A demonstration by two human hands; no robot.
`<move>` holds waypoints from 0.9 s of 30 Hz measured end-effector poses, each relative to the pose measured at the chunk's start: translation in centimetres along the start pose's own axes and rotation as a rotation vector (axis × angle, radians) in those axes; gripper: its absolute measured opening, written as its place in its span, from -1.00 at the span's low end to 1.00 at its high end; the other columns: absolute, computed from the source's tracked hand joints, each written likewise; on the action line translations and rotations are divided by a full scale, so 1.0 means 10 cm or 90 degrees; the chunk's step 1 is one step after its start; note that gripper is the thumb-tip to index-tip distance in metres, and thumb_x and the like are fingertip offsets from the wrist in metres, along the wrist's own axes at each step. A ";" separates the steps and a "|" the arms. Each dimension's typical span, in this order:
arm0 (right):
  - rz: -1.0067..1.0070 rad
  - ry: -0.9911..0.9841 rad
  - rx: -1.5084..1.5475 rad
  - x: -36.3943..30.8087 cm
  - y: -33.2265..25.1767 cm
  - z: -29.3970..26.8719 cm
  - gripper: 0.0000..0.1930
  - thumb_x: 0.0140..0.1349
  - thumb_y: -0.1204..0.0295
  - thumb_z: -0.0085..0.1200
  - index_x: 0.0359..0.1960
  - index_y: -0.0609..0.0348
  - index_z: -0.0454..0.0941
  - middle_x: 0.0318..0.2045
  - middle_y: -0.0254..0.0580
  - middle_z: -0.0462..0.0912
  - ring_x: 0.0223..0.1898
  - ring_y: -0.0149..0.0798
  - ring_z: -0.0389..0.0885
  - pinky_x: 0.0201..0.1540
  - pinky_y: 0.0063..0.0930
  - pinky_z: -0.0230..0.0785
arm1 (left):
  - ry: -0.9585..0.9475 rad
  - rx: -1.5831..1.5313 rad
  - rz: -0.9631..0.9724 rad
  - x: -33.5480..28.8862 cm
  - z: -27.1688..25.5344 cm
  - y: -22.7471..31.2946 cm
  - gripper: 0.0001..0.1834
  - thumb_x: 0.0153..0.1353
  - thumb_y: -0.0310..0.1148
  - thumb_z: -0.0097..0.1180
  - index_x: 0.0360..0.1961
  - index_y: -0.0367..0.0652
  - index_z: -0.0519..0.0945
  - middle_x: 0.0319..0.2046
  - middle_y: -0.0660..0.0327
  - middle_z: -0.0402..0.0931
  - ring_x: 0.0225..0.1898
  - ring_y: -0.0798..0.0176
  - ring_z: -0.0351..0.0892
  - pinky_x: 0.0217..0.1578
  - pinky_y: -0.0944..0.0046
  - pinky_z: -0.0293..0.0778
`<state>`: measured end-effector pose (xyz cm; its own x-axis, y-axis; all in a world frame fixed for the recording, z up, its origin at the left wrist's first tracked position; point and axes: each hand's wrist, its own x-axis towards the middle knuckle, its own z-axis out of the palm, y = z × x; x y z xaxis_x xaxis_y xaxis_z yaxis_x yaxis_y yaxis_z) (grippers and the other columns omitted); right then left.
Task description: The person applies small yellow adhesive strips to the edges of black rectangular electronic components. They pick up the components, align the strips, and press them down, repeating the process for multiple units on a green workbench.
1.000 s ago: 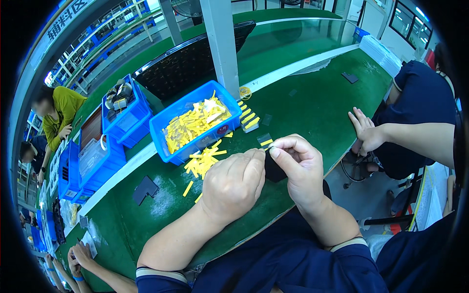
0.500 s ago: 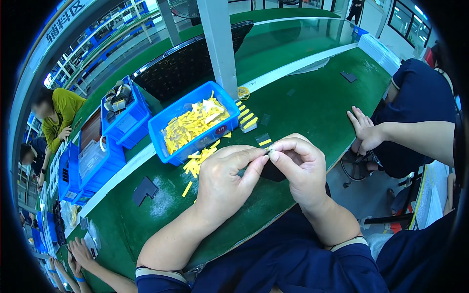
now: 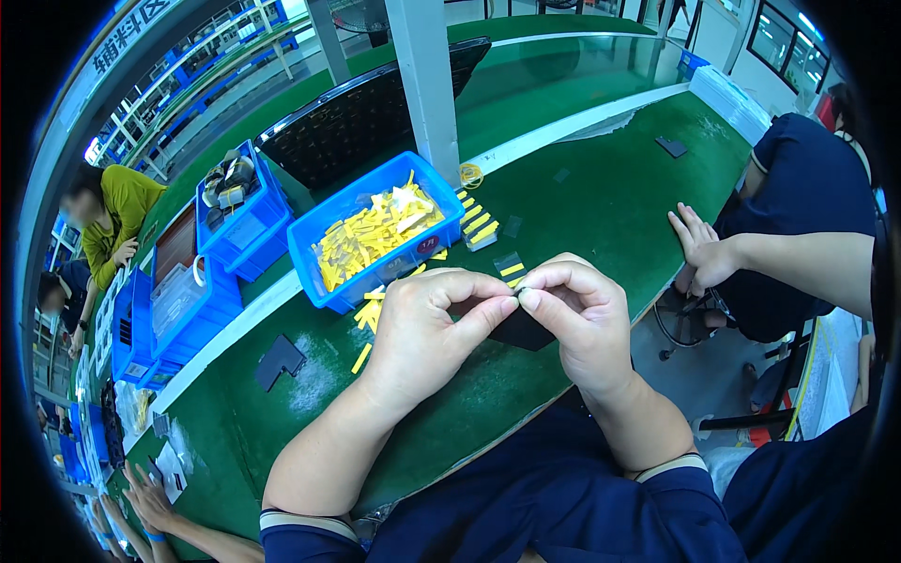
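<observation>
My left hand and my right hand meet above the near part of the green table. The thumb and forefinger of each are closed on a small dark piece, mostly hidden by the fingertips. Just below the fingers is a black flat plate, partly covered by my hands. Beyond the fingertips lies a small dark sheet with yellow strips. Loose yellow strips lie beside my left wrist, some hidden behind that hand.
A blue bin full of yellow strips stands beyond my left hand, beside a grey post. More blue bins are at left. A black notched plate lies left. Co-workers' hands rest at right and lower left.
My hands still pinch the small dark piece, with my left hand slightly shifted. More of the sheet with yellow strips shows now. The co-worker's hand at lower left has spread and moved.
</observation>
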<state>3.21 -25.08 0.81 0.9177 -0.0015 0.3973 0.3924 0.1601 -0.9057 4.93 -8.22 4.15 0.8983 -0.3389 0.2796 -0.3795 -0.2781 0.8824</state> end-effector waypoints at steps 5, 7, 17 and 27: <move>0.002 -0.015 0.021 -0.01 -0.02 0.02 -0.94 0.17 0.62 0.09 -0.33 0.34 0.56 -0.33 -0.27 0.52 -0.32 -0.50 0.49 -0.25 -0.64 0.34 | -0.050 0.029 -0.021 0.01 -0.08 0.03 -0.83 0.08 -0.42 0.27 -0.35 -0.31 0.67 -0.47 0.20 0.61 -0.44 0.42 0.54 -0.39 0.44 0.44; 0.001 -0.013 0.032 -0.01 -0.02 0.02 -0.95 0.17 0.63 0.09 -0.33 0.34 0.56 -0.32 -0.27 0.52 -0.31 -0.50 0.49 -0.24 -0.64 0.34 | -0.058 0.033 -0.012 0.02 -0.09 0.02 -0.83 0.08 -0.41 0.27 -0.35 -0.31 0.67 -0.47 0.19 0.61 -0.44 0.41 0.55 -0.39 0.43 0.44; -0.006 0.018 0.093 -0.04 0.01 0.03 -0.93 0.17 0.65 0.07 -0.31 0.34 0.55 -0.30 -0.26 0.51 -0.27 -0.49 0.49 -0.18 -0.64 0.34 | -0.089 0.059 0.019 0.04 -0.14 -0.02 -0.83 0.09 -0.39 0.26 -0.35 -0.28 0.67 -0.50 0.17 0.61 -0.46 0.35 0.56 -0.41 0.38 0.45; -0.049 0.041 0.114 -0.07 0.06 0.00 -0.91 0.19 0.63 0.08 -0.27 0.33 0.56 -0.27 -0.25 0.51 -0.24 -0.50 0.48 -0.13 -0.63 0.33 | -0.064 0.119 0.129 0.04 -0.12 -0.04 -0.86 0.07 -0.41 0.25 -0.40 -0.28 0.66 -0.51 0.13 0.61 -0.47 0.26 0.58 -0.40 0.33 0.46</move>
<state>2.81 -24.98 -0.01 0.8900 -0.0825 0.4484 0.4489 0.3302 -0.8303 5.73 -7.16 4.35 0.7775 -0.4890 0.3953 -0.5910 -0.3534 0.7252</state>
